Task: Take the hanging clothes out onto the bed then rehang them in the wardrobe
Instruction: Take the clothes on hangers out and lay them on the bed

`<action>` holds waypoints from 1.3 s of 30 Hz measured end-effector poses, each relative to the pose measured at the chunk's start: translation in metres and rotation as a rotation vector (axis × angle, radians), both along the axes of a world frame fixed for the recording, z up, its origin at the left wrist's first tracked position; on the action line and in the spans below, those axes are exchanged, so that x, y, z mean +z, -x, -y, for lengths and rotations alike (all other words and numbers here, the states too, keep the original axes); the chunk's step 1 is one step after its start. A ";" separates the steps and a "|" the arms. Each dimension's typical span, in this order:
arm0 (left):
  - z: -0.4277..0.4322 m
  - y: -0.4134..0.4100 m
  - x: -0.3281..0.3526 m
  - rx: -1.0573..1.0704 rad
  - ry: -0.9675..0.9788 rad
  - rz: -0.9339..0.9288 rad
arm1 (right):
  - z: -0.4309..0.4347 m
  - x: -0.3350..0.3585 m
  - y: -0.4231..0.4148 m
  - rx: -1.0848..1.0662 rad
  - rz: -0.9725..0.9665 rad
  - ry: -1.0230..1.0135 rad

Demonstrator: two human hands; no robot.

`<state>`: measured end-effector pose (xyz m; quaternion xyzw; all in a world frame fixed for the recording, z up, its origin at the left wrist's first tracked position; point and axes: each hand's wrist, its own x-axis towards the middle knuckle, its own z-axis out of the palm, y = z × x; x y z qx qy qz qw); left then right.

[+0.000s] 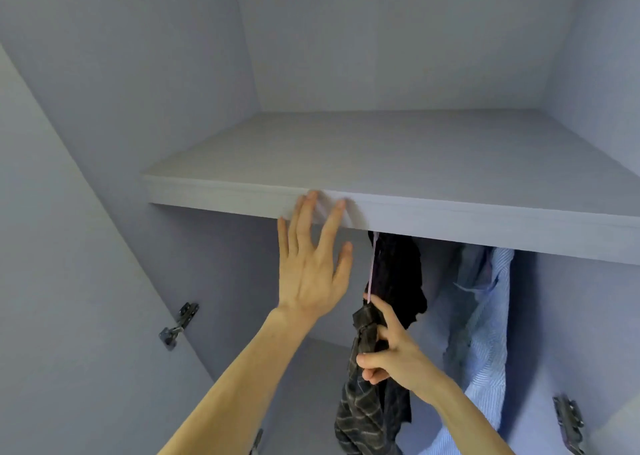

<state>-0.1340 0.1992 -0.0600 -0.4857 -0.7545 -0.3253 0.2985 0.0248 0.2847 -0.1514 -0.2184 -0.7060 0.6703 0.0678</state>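
Observation:
I look into an open wardrobe with a pale shelf (381, 163) across its upper part. Under the shelf hangs a dark plaid garment (363, 406) on a thin pinkish hanger (373, 267), with a black piece (398, 274) behind it. My right hand (391, 354) grips the plaid garment near its top, fingers curled round the bunched cloth. My left hand (311, 264) is raised with fingers spread and straight, its fingertips at the shelf's front edge. A light blue striped shirt (485, 333) hangs to the right. The rail is hidden behind the shelf.
The wardrobe's left door (69, 281) stands open with a metal hinge (178, 324) on its inner face. Another hinge (569, 423) shows at the lower right. The space under the shelf to the left of the dark garment holds nothing.

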 end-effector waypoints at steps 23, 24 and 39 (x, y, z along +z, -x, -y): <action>0.434 -0.248 -0.127 0.570 -0.461 1.674 | 0.311 -0.103 -0.045 0.821 0.038 -0.498; 0.452 -0.275 -0.125 0.577 -0.519 1.675 | 0.329 -0.102 -0.051 0.862 -0.006 -0.551; 0.576 -0.685 -0.063 1.059 -1.357 1.357 | 0.631 -0.076 -0.295 1.673 -1.100 -0.552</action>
